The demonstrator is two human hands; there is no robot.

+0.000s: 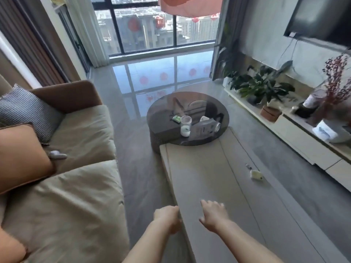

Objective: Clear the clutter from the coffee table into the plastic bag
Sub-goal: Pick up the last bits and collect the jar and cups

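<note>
The long beige coffee table (pixel 205 179) runs away from me, and a round dark glass top (pixel 165 112) overlaps its far end. On the glass stand a clear cup (pixel 185 126), a small green packet (pixel 177 118), a crumpled grey plastic bag (pixel 204 127) and a tipped can (pixel 217 127). A small pale object (pixel 256 175) lies near the beige table's right edge. My left hand (pixel 168 218) hovers at the near left edge with fingers curled and empty. My right hand (pixel 213 214) is over the tabletop, fingers spread, holding nothing.
A beige sofa (pixel 79 186) with an orange cushion (pixel 20 158) and a grey cushion lines the left; a narrow floor strip separates it from the table. A low TV cabinet (pixel 303 147) with potted plants (pixel 266 86) runs along the right wall. Windows are ahead.
</note>
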